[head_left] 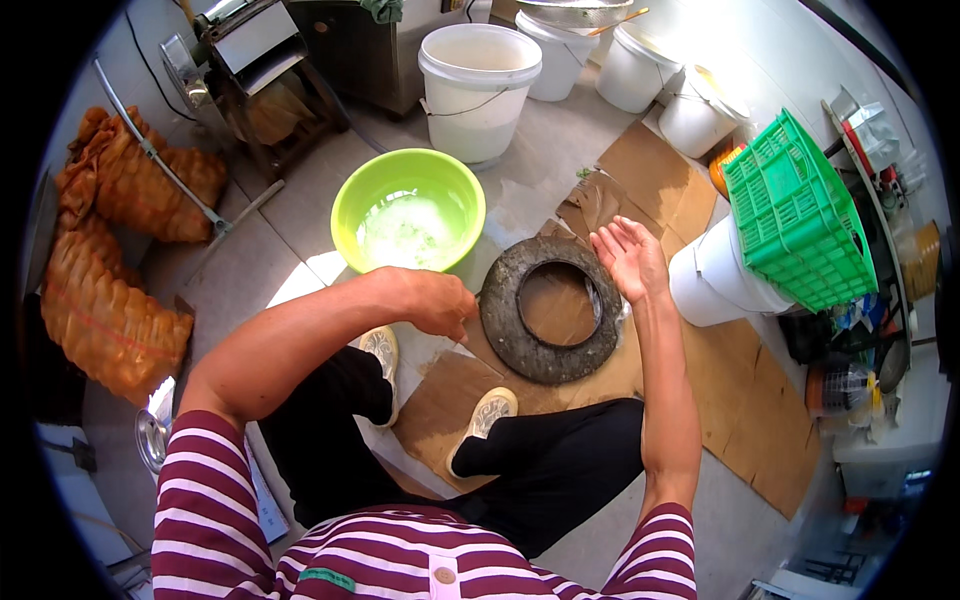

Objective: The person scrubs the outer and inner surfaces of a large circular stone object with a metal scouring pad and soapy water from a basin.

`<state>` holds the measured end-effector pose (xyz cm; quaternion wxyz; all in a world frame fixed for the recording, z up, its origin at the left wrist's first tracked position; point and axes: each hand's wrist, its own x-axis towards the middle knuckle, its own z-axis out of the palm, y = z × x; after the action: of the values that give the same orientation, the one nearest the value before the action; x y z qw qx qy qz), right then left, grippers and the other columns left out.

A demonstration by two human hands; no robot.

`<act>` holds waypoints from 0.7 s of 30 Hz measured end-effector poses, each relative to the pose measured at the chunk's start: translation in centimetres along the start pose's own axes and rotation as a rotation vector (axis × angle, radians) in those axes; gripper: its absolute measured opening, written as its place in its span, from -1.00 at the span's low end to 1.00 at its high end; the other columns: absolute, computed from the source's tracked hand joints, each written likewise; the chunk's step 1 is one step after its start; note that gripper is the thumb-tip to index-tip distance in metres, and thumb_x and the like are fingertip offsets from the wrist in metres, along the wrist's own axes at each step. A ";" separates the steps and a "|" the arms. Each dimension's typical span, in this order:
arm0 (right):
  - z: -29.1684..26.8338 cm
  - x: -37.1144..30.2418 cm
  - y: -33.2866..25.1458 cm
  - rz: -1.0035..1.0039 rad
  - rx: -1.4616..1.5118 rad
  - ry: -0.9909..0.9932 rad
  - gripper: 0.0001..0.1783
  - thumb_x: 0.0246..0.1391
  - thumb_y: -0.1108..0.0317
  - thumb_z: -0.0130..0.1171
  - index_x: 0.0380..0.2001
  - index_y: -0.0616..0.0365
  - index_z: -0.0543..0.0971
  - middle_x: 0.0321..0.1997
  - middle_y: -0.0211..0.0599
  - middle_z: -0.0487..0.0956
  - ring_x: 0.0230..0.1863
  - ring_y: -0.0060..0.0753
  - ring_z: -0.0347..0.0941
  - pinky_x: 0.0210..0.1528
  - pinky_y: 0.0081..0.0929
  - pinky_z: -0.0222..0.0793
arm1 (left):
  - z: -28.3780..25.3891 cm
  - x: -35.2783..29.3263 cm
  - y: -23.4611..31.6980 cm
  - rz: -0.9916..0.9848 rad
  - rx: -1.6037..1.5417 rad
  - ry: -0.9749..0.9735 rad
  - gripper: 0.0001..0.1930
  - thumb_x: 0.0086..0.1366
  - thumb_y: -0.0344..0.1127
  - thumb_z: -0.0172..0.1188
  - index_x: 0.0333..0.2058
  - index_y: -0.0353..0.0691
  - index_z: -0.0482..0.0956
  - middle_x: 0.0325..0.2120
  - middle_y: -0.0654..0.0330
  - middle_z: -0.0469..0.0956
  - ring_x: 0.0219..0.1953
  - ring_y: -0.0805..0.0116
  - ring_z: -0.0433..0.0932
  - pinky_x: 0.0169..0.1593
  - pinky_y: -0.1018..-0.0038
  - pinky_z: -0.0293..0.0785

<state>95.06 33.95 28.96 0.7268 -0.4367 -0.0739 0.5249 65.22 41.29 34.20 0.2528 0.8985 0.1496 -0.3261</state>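
A: How many hands are working here?

B: Two, both bare. The left hand [437, 303] is hanging beside the near-left edge of one dark ring [502, 310], and the right hand [632, 262] is hovering at its upper right edge.

A: What are the fingers doing?

B: On the right, they are extending loosely, slightly bent, with the palm turning upward and holding nothing. On the left, they are curling downward; I cannot tell whether they are pinching anything or touching the ring.

A: And where is that ring resting?

B: It is lying flat on the cardboard [760, 430] covering part of the floor [240, 290], just in front of two pale shoes [493, 410]. Its single round hole is showing brown through the middle.

A: What else are you counting?

B: One lime-green basin [350, 215] is sitting just beyond the left hand, holding clear liquid. Four white buckets [475, 125] are standing along the far side. One green crate [795, 220] is leaning at the right, with at least one white pail [705, 275] standing below it; I cannot tell whether a second is nesting inside.

A: Any sacks?

B: Two orange mesh sacks [110, 310] are slumping at the far left.
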 end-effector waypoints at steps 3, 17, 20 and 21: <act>0.5 -0.3 0.0 -0.002 -0.033 0.012 -0.52 0.07 0.51 0.19 0.06 0.36 0.31 0.10 -0.06 0.25 0.20 -0.19 0.17 -0.05 -0.24 0.50 | 0.3 0.0 -0.2 -0.002 -0.006 -0.001 -0.47 0.30 -0.10 0.12 0.16 -0.25 0.40 -0.06 -0.10 0.55 0.02 -0.05 0.50 0.11 0.20 0.38; -1.0 0.8 -0.3 -0.043 -0.065 -0.006 -0.40 -0.05 0.70 0.17 0.13 0.38 0.29 0.19 -0.05 0.25 0.10 -0.20 0.37 -0.22 -0.48 0.41 | 0.2 0.3 -0.5 0.015 -0.014 0.014 -0.47 0.30 -0.09 0.12 0.16 -0.26 0.40 -0.07 -0.13 0.55 0.02 -0.05 0.49 0.12 0.20 0.36; 0.3 -0.2 -1.2 -0.043 0.057 0.022 -0.62 0.01 0.59 0.24 -0.08 0.28 0.42 -0.12 -0.16 0.47 -0.15 -0.31 0.50 -0.32 -0.50 0.44 | 0.0 -0.2 -0.2 -0.006 -0.017 0.011 -0.47 0.30 -0.09 0.12 0.16 -0.25 0.40 -0.07 -0.13 0.55 0.03 -0.06 0.49 0.13 0.19 0.36; -0.2 0.2 -1.0 -0.049 0.046 0.016 -0.65 0.01 0.59 0.24 -0.11 0.26 0.43 -0.16 -0.19 0.49 -0.18 -0.33 0.52 -0.33 -0.51 0.44 | 0.1 -0.2 -0.3 -0.008 -0.017 0.007 -0.47 0.30 -0.09 0.12 0.16 -0.25 0.40 -0.08 -0.13 0.55 0.03 -0.06 0.49 0.13 0.19 0.36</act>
<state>95.94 33.95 29.52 0.7499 -0.4221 -0.0667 0.5051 64.96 41.46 34.16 0.2588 0.8969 0.1567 -0.3227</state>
